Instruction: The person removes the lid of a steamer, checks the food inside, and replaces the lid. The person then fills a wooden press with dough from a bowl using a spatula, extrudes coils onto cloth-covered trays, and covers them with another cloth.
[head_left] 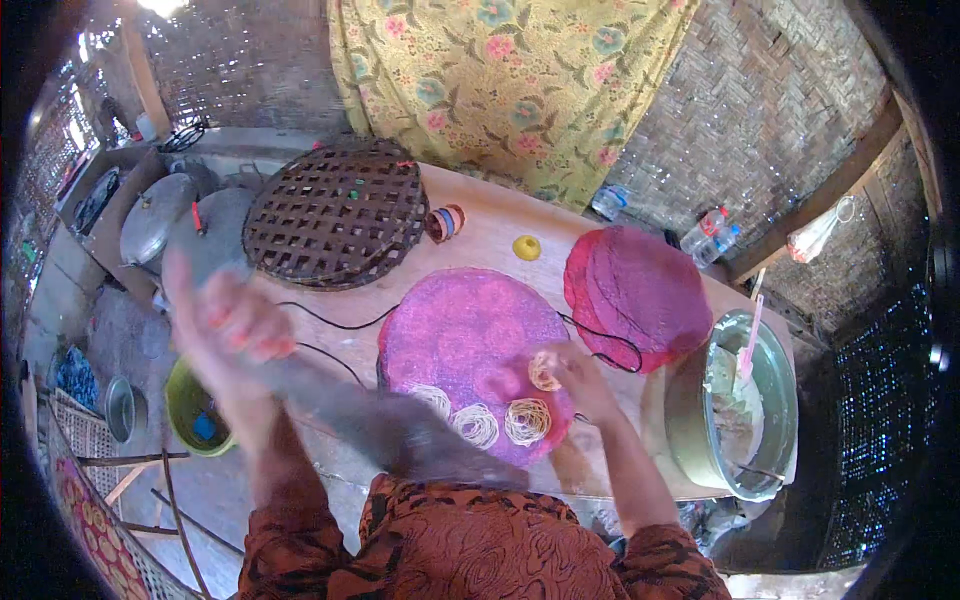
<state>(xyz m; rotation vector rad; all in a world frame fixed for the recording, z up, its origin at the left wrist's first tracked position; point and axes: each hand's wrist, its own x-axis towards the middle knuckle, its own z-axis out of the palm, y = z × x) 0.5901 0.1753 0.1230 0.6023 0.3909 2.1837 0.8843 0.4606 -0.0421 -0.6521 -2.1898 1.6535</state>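
My left hand (235, 325) is raised at the left, smeared by motion, its fingers curled around the end of a long grey object (385, 420). That object slants down toward my waist and is too blurred to name. Over the right side of a round pink mat (470, 310), my right hand (588, 382) has its fingers closed at the edge of a small nest of pale strands (545, 370). Several more nests of thin strands, one of them a yellowish nest (527, 421), lie along the mat's near edge.
A dark woven lattice tray (335, 215) lies back left, beside metal pots (160, 215). A yellow round piece (526, 247), a stack of magenta mats (640, 295) and a large basin (690, 420) with pale contents stand on the table. Black cords (340, 322) cross it. A green bucket (190, 405) is below left.
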